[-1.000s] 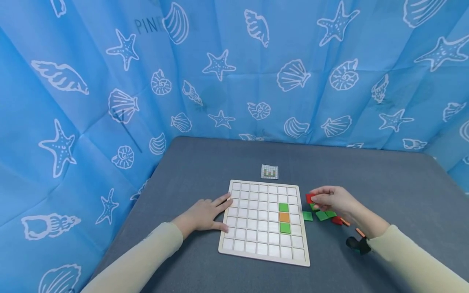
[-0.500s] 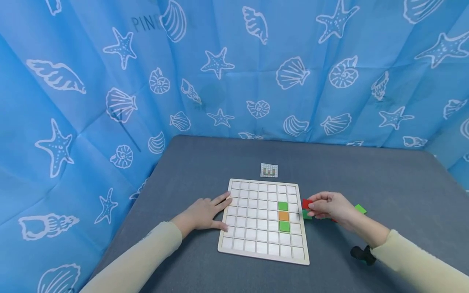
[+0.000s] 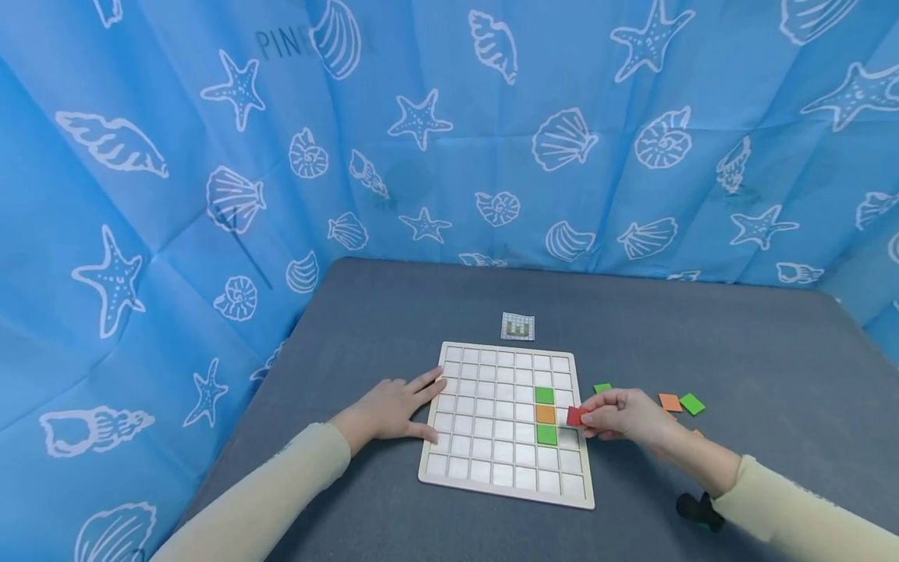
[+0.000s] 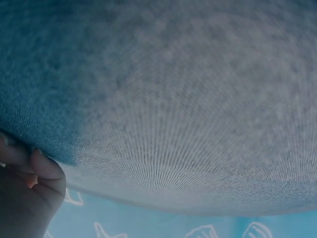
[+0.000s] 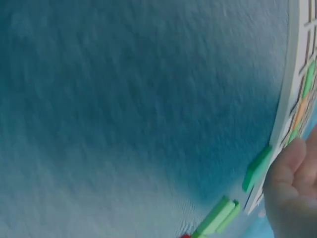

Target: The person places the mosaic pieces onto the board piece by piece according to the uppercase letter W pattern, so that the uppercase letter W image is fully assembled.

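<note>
A pale grid board lies on the table, with green tiles above and below an orange tile in one column. My left hand rests on the board's left edge, fingers spread. Between thumb and fingertips, my right hand pinches a red square tile over the column right of the orange tile; whether it touches the board I cannot tell. In the right wrist view that hand hides the red tile. Only a bit of the left hand shows in the left wrist view.
Loose green and orange tiles lie right of the board, partly behind the right hand. One green tile lies against the board's edge. A small pattern card lies beyond the board. A blue shell-print curtain hangs behind the table.
My right hand has carried the red tile left and nearer, from the loose tiles to over the board's right side. Several loose tiles have come into view behind it. The left hand stays put.
</note>
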`<state>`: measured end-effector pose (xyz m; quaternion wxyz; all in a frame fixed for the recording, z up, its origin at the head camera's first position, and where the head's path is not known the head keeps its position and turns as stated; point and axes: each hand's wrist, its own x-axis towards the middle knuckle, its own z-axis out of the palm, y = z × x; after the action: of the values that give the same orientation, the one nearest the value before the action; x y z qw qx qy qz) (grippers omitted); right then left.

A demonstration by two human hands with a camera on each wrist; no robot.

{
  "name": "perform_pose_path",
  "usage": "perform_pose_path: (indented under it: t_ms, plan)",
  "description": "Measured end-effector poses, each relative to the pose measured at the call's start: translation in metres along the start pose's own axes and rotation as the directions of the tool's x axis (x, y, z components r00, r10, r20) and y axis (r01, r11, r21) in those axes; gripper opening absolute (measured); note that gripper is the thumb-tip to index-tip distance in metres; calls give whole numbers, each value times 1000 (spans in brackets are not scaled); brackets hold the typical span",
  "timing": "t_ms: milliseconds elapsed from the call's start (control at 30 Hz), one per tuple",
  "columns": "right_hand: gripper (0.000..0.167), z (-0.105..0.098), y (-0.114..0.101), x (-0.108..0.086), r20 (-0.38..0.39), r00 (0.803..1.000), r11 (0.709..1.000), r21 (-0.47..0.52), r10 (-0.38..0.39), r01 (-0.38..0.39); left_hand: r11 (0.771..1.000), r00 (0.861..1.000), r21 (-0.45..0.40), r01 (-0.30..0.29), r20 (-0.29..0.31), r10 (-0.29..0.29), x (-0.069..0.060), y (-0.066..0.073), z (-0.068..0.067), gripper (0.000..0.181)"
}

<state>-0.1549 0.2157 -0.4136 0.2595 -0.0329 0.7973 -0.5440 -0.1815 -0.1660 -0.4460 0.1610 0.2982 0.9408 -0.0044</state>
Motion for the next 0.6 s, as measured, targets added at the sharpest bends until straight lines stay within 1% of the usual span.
perform_pose_path:
  t_ms: [133,233,400,500,600]
  plan:
    - [22,6,1,-2,-16,1000,998,-55,24,-25,1000,1000,3,-1,3,1,1,-1,0,90]
    - [21,10,1,-3,-2,1000,996,-83,29,-29,1000,1000,4,2,10,-2,2,-1,0,91]
    - [22,17,3,-5,64,998,996,-85,-20,25,1000,1000,9,14,13,-14,1,-1,0,91]
    - [21,21,4,-5,77,996,995,-87,-37,43,1000,1000,10,14,11,-14,1,-1,0,91]
    - [19,25,5,-5,76,996,994,-99,-35,42,1000,1000,5,13,10,-13,1,-1,1,90]
